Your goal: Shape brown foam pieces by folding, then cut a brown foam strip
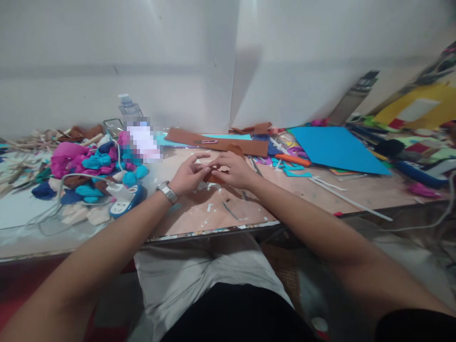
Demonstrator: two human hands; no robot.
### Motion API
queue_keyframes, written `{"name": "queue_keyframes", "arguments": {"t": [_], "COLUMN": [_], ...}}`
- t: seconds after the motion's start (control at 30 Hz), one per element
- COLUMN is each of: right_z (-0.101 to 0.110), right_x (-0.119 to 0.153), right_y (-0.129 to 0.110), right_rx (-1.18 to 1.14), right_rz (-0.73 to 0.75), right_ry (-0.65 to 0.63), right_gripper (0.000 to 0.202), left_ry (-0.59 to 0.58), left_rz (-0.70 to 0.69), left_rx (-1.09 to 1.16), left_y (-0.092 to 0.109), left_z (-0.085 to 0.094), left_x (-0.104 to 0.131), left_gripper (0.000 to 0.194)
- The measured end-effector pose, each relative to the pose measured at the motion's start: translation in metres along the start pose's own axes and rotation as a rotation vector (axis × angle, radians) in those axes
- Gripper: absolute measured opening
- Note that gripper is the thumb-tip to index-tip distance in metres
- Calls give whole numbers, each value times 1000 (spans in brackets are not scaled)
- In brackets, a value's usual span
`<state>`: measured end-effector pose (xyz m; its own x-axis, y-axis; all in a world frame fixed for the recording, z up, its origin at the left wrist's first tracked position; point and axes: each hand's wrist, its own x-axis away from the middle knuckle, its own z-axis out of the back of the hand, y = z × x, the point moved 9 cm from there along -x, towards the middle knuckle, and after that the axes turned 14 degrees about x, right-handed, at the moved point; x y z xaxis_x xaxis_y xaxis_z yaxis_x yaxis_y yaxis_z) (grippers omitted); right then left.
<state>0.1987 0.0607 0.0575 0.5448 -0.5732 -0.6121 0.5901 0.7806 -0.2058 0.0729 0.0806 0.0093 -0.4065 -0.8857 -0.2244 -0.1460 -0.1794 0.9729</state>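
Note:
Over the middle of the table, my left hand (pixel 190 175) and my right hand (pixel 231 168) meet at the fingertips. Between them is a small brown piece of felt or paper (pixel 218 178), partly hidden by the fingers. My right hand is closed on it. The left fingers and thumb pinch at its left side. Another brown scrap (pixel 235 150) shows just behind my right hand. Farther back lies a long brown strip (pixel 235 145) with small pink-handled tweezers or snips (pixel 205 141) on it; which tool it is I cannot tell.
Crumpled colored bundles (pixel 85 161), a blue-white power strip (pixel 124 204), a lit phone (pixel 144 142) and a clear bottle (pixel 128 109) stand left. To the right are an orange cutter (pixel 292 160), a blue sheet (pixel 338 149) and white strips (pixel 352 199). Scraps litter the table's front.

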Motion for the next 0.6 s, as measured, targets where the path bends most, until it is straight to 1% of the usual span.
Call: {"name": "queue_keyframes", "arguments": {"t": [0.07, 0.17, 0.23, 0.3, 0.4, 0.53, 0.6], "right_z": [0, 1, 3, 7, 12, 15, 14], "right_x": [0, 0, 0, 0, 0, 0, 0], "right_y": [0, 2, 5, 8, 8, 4, 3], "right_rx": [0, -1, 15, 33, 40, 45, 52], "right_rz": [1, -23, -52, -80, -94, -78, -68], "right_ry": [2, 6, 21, 49, 92, 113, 118], "right_gripper": [14, 11, 11, 10, 8, 9, 9], "left_ry": [-12, 0, 57, 129, 176, 193, 201], "left_rz": [6, -40, -92, -116, -91, -1, 15], "left_rx": [-28, -46, -95, -223, -359, -363, -375], "left_y": [-1, 1, 5, 7, 7, 4, 5], "left_z": [0, 3, 11, 20, 26, 24, 23], "left_x": [-1, -3, -5, -5, -3, 0, 1], "left_gripper": [62, 46, 31, 22, 19, 25, 30]}}
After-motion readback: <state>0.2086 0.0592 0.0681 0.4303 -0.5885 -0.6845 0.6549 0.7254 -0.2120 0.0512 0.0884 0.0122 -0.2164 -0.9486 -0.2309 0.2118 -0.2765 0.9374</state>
